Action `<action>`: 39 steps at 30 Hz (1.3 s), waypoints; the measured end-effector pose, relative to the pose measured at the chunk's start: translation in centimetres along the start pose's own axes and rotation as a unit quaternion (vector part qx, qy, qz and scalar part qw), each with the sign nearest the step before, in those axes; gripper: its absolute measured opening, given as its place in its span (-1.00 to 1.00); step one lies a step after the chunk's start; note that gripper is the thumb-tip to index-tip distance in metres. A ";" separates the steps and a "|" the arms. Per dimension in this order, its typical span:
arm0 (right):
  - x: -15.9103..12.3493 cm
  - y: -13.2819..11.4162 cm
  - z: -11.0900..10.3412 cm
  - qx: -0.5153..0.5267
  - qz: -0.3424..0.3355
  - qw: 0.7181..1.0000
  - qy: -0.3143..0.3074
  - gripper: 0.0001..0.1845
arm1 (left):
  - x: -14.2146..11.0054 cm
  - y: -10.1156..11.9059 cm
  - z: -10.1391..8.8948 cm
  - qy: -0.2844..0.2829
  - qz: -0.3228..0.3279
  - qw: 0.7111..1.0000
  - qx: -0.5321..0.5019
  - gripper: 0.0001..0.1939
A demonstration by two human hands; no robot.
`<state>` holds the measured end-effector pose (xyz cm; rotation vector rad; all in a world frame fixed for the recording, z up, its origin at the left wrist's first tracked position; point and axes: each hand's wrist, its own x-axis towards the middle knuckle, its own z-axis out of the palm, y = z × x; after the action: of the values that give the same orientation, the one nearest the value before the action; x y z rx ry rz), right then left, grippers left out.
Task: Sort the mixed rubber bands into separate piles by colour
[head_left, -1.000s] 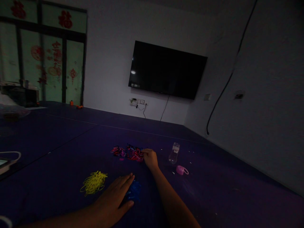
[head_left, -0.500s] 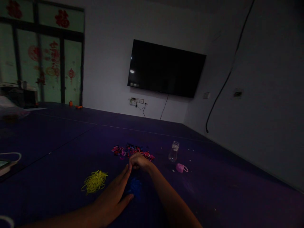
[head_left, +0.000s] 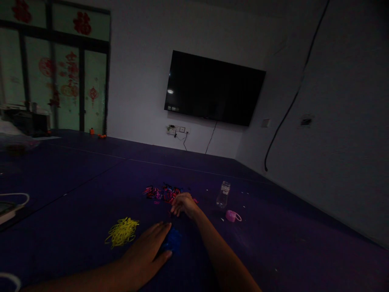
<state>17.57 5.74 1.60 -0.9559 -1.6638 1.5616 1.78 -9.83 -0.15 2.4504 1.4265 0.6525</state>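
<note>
In dim light my left hand (head_left: 146,249) lies flat on the purple mat, fingers stretched out and touching a small heap of blue rubber bands (head_left: 172,241). My right hand (head_left: 184,205) reaches forward to the near edge of a mixed pile of red, pink and dark bands (head_left: 161,192), fingers curled downward; what they pinch is too small to make out. A heap of yellow bands (head_left: 122,231) lies left of my left hand.
A clear plastic bottle (head_left: 223,194) lies right of the mixed pile, with a pink cap-like object (head_left: 232,216) near it. A white-framed device (head_left: 9,205) sits at the far left. A television (head_left: 212,89) hangs on the wall, glass doors at the left.
My right hand drew back from the mixed pile toward the blue heap, then moved forward again to the pile's near edge. My left hand stayed by the blue bands.
</note>
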 end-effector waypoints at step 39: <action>4.6 0.8 -0.8 -0.624 -0.206 0.743 0.127 -0.66 | 1.7 -3.8 3.7 -0.032 0.063 0.997 -0.002 -0.28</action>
<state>15.98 10.09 0.79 -1.1638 -2.4302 -0.1865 1.42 -6.35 -4.54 2.5498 1.2541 0.5960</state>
